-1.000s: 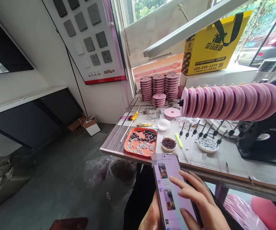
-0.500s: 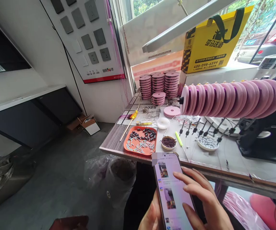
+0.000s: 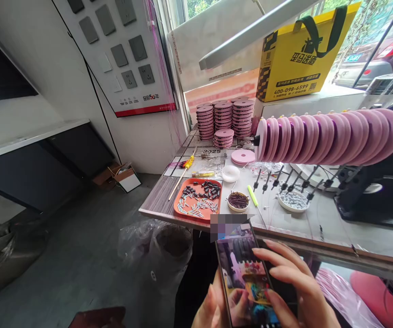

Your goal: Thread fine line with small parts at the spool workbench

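Observation:
A phone (image 3: 246,278) with a bright picture filling its screen is held low in the view, below the table's front edge. My left hand (image 3: 210,303) grips it from the left side, the thumb along its edge. Over the right side of the screen is my right hand (image 3: 298,287), its fingers spread and bent, the fingertips at or just above the glass; it holds nothing. Just beyond the phone, an orange tray (image 3: 198,214) of small black and silver parts and a round dish of dark brown pieces (image 3: 238,200) stand on the table.
Pink discs (image 3: 326,136) line a rod at the right, above a dish of grey-white beads (image 3: 293,200). Stacked pink spools (image 3: 223,116) stand at the back. A yellow-green tool (image 3: 252,196) lies mid-table. A yellow bag (image 3: 305,59) stands behind; a plastic-lined bin (image 3: 172,246) is below.
The phone screen has switched from a list with small pictures to one full-screen picture. The camera view has shifted slightly. Both hands keep nearly the same places.

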`<state>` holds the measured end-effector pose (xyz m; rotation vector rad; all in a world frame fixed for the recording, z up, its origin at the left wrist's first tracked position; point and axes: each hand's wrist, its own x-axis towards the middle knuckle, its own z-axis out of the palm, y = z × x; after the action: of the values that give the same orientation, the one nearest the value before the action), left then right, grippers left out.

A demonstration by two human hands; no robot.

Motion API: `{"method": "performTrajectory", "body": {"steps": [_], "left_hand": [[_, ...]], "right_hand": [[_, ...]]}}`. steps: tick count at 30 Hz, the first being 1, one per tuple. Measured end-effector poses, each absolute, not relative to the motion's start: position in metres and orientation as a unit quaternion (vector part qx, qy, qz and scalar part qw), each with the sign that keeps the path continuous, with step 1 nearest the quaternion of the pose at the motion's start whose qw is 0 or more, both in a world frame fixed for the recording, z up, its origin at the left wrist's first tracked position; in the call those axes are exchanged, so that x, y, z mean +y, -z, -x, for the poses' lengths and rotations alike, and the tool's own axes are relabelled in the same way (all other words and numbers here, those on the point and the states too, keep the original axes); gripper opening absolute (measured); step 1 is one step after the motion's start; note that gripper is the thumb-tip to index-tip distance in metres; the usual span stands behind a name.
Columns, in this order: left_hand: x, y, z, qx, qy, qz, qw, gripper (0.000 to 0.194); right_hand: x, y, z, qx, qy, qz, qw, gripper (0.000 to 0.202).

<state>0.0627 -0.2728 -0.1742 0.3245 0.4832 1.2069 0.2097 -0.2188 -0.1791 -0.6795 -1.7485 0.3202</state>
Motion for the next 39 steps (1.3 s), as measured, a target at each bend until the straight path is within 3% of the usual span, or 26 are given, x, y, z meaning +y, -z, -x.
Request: {"method": "performTrajectory", "body": {"steps": [23, 29, 39], "left_hand": [[-0.270, 0.163, -0.065, 0.174, -0.571, -0.114, 0.794, 0.047], [-0.269, 0.155, -0.066, 0.182, -0.569, -0.118, 0.793, 0.050], [-0.270, 0.161, -0.067, 0.183, -0.575, -0.093, 0.792, 0.050]], "right_hand": [[-0.223, 0.175, -0.213, -0.709, -0.174, 0.313, 0.607, 0.021], [-0.227, 0.171, -0.210, -0.677, -0.235, 0.319, 0.621, 0.021], [-0.225, 0.172, -0.211, -0.689, -0.198, 0.327, 0.615, 0.017]]}}
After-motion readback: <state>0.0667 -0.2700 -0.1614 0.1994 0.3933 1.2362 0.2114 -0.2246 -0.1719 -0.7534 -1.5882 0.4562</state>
